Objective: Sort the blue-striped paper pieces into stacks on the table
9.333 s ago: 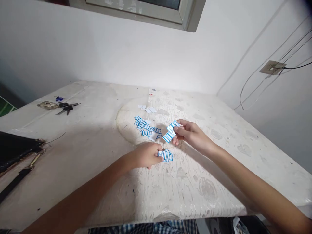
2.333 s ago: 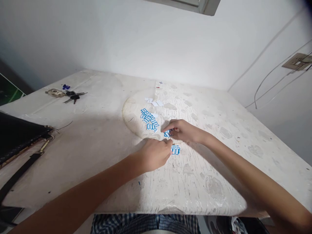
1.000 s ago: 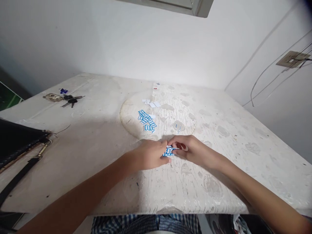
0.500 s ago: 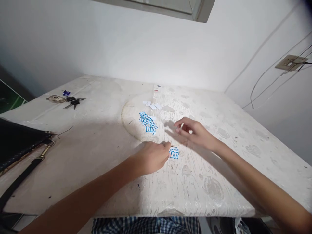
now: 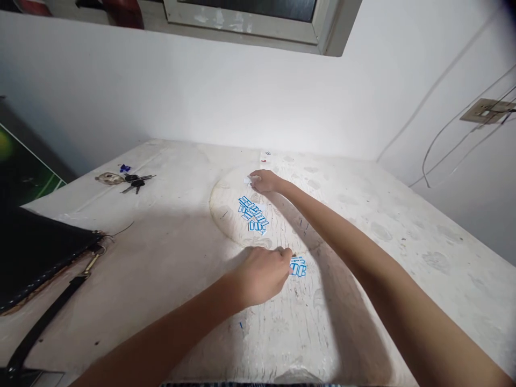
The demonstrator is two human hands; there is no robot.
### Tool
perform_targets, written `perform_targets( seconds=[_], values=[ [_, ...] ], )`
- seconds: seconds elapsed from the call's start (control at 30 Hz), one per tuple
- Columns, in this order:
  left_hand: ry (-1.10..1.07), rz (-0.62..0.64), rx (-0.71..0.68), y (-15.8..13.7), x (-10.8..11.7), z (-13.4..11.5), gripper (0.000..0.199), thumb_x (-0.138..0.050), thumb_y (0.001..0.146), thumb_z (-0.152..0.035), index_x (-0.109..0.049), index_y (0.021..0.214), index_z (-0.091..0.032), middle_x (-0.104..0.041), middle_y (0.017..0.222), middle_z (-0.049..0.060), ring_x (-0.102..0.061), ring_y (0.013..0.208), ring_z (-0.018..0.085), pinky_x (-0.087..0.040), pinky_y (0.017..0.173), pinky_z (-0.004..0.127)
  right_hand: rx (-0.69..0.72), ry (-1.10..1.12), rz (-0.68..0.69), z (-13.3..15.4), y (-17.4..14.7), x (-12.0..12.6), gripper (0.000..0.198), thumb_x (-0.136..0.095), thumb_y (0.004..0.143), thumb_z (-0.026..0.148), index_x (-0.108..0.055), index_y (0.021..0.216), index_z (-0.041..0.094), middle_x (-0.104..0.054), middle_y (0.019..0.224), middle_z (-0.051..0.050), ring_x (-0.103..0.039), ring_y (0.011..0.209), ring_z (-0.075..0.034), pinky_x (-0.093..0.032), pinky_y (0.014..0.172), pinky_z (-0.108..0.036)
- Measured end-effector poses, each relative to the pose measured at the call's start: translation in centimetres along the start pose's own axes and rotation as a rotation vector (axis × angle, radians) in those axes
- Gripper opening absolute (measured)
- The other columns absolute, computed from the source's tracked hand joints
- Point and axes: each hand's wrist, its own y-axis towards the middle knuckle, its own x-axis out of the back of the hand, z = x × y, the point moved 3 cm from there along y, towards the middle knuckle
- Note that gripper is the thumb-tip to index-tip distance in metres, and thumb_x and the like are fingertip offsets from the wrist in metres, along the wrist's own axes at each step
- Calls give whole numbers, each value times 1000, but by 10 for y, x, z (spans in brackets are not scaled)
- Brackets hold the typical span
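Left hand (image 5: 264, 277) pinched blue-outlined slips (image 5: 299, 267); right hand (image 5: 266, 181), grip unclear, was at far white slips (image 5: 247, 180). Black strapped bag (image 5: 40, 252) lay left, contents hidden.

From my end I see through a single head-worn camera, looking forward and down from above the near side of the table (image 5: 181, 269), closer to the left hand (image 5: 268, 275) than the right hand (image 5: 265, 181), and wide enough to include the far wall (image 5: 242, 102) and part of the window frame (image 5: 248, 33).
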Motion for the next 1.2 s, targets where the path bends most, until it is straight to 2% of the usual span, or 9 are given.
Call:
perform_targets(
  seconds=[0.17,0.27,0.37,0.47,0.7,0.83,0.93,1.03,1.2],
  values=[
    [-8,4,-27,-1,0,1,25,-30,90,-23,-49,99,-11,-62,80,11,-63,67,24,-41,52,33,-43,55,44,2,33,-5,53,-66,57,8,-60,110,8,-62,110,-14,-59,94,-26,-45,78,-30],
    [-4,-11,-22,-1,-1,1,25,-30,91,-24,-50,100,-11,-62,82,10,-63,68,24,-41,52,33,-51,147,59,2,38,-5,48,-67,52,6,-64,100,7,-66,98,-12,-61,83,-22,-47,71,-28],
    [-7,-18,-19,-1,-2,1,26,-29,91,-24,-50,100,-11,-63,83,10,-63,67,23,-41,53,33,-30,284,71,1,33,-5,31,-68,54,4,-67,85,7,-67,74,-6,-59,66,-16,-46,62,-24],
    [-6,-29,-22,-1,-3,1,26,-29,91,-25,-50,100,-11,-63,82,9,-63,67,23,-41,53,32,-15,423,76,-2,22,-4,20,-69,57,5,-64,77,8,-59,54,0,-53,50,-9,-43,52,-21],
    [13,-32,-19,-1,-1,1,29,-28,91,-27,-51,99,-11,-63,79,9,-63,67,25,-42,53,33,-78,640,35,-6,2,12,20,-67,65,3,-59,82,10,-49,38,6,-42,34,-6,-37,39,-19],
    [5,-24,-15,0,-2,1,29,-28,91,-27,-50,100,-12,-63,79,10,-63,67,24,-43,55,33,-148,726,-3,-7,-9,22,17,-63,69,0,-58,82,10,-54,43,3,-54,41,-10,-47,46,-21],
    [-1,-33,-13,-1,-3,2,28,-28,91,-28,-50,102,-13,-63,80,9,-62,67,23,-44,57,33,-209,760,-64,-11,-14,22,15,-63,69,-1,-57,74,11,-57,47,1,-61,50,-13,-52,53,-23],
    [0,-38,-11,-2,-4,3,29,-28,91,-29,-49,103,-13,-63,80,9,-62,67,23,-44,56,33,-281,758,-143,-15,-10,14,15,-62,71,1,-53,69,12,-55,45,0,-60,48,-14,-52,50,-23],
    [5,-57,-16,-1,-7,4,29,-27,92,-29,-49,102,-13,-62,79,8,-61,64,21,-43,54,32,-317,731,-218,-8,12,-5,18,-63,70,-1,-51,74,12,-56,49,2,-60,49,-12,-52,51,-20]
  ],
)
